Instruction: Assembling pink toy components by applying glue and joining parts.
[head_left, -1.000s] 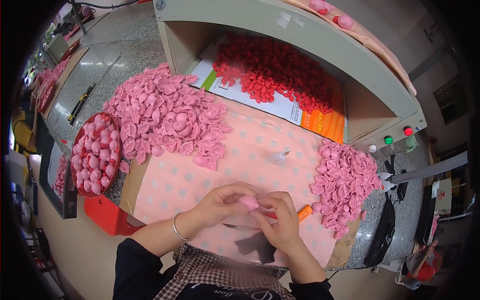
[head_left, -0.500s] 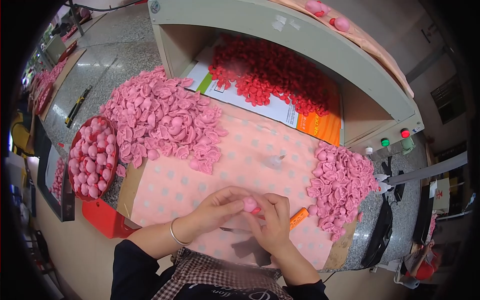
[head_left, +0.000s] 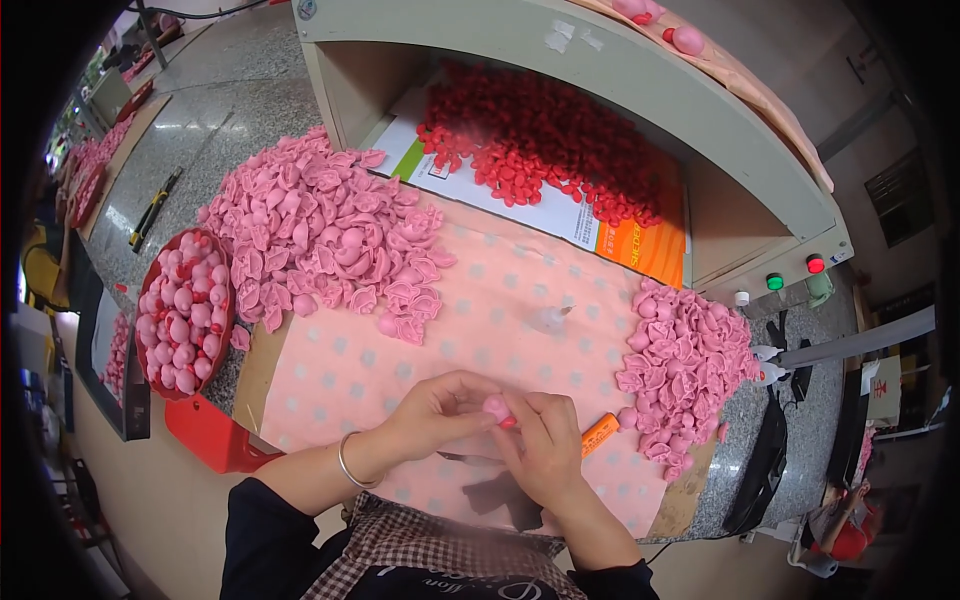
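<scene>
Between my two hands, low over the cloth, is a small pink ball-shaped piece (head_left: pixel 496 405) with a red part at its lower right. The fingertips of my left hand (head_left: pixel 438 408) pinch its pink side. My right hand (head_left: pixel 543 440) grips it from the other side, by the red part. A spotted pink cloth (head_left: pixel 390 385) lies beneath. Just right of my right hand rests an orange utility knife or similar handle (head_left: pixel 599 435). A small clear bottle with a fine tip (head_left: pixel 550 318) stands beyond my hands.
Pink petal-shaped pieces are heaped at left (head_left: pixel 320 235) and right (head_left: pixel 685 375). A red basket (head_left: pixel 232 345) of pink-and-red pieces sits far left. Behind, an open grey box (head_left: pixel 440 35) shelters red pieces (head_left: pixel 530 150). A yellow-black cutter (head_left: pixel 155 210) lies on the stone table.
Both hands stay in nearly the same place, still holding the pink and red piece. The whole view has shifted slightly.
</scene>
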